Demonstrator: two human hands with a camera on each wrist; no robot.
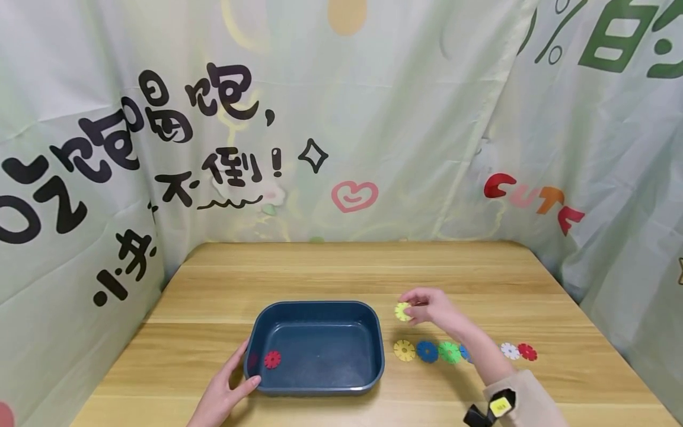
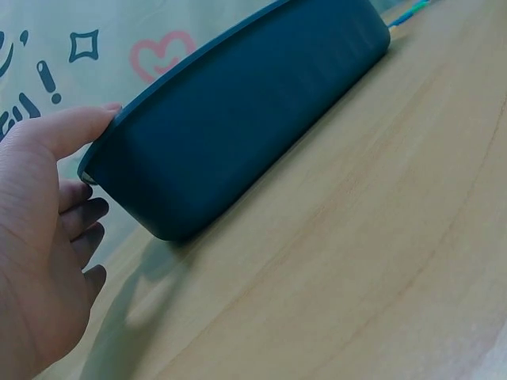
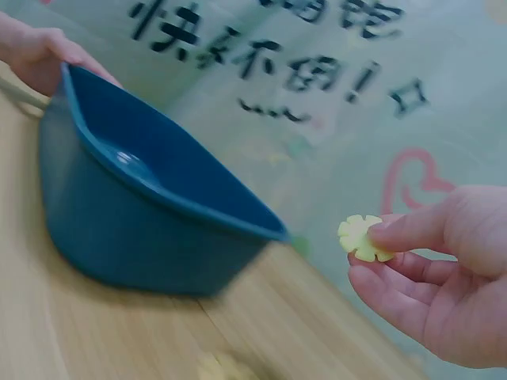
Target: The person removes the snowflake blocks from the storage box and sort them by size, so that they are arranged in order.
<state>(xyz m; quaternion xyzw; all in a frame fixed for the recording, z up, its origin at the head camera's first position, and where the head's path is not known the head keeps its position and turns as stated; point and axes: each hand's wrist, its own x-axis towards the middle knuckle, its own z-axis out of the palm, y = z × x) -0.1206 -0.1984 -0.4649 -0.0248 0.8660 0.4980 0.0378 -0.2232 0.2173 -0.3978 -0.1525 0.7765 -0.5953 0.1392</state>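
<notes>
A dark blue rectangular plastic basin (image 1: 320,391) stands on the table. A red notched disc (image 1: 273,359) lies inside it at the left. My left hand (image 1: 226,385) holds the basin's left end, the thumb over the rim and the fingers along the outside. Between thumb and fingers my right hand (image 1: 434,309) pinches a pale yellow notched disc (image 3: 363,237), raised to the right of the basin. Below that hand, a row of discs lies on the wood: yellow (image 1: 404,350), blue (image 1: 427,351), green (image 1: 450,353), white (image 1: 510,351) and red (image 1: 527,351). My right forearm partly hides another blue disc (image 1: 466,353).
The wooden table (image 1: 341,267) reaches back to a pale printed curtain (image 1: 405,130), which also hangs along both sides. A black strap with a yellow-faced device (image 1: 500,406) is on my right wrist over a beige sleeve (image 1: 528,397).
</notes>
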